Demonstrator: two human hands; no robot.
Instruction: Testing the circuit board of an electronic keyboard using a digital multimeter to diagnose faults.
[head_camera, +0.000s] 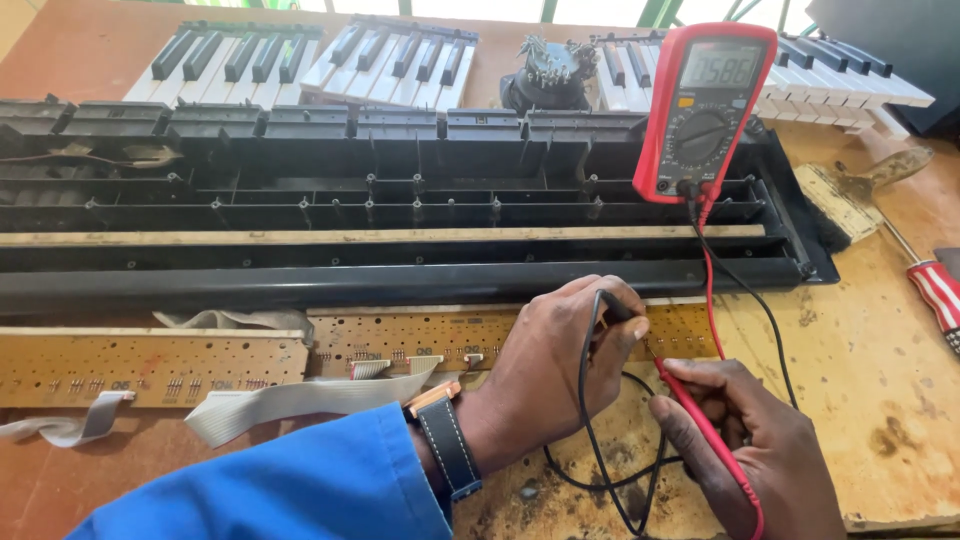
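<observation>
A worn, stained wooden workbench (880, 380) carries a long black keyboard chassis (400, 210) — the landmark. Behind it lie loose key sections (320, 65); in front, tan circuit boards (150, 365) with grey ribbon cables (290, 400); to its right, a brush (850, 195) and a red-striped screwdriver (935, 290).

Both probes down on the circuit board

Left hand (560, 370) pinches the black probe (622, 312), right hand (745, 450) grips the red probe (700, 425), both tips touching the tan circuit board (400, 335); red multimeter (703, 110) leans on the black keyboard chassis (400, 200).
</observation>
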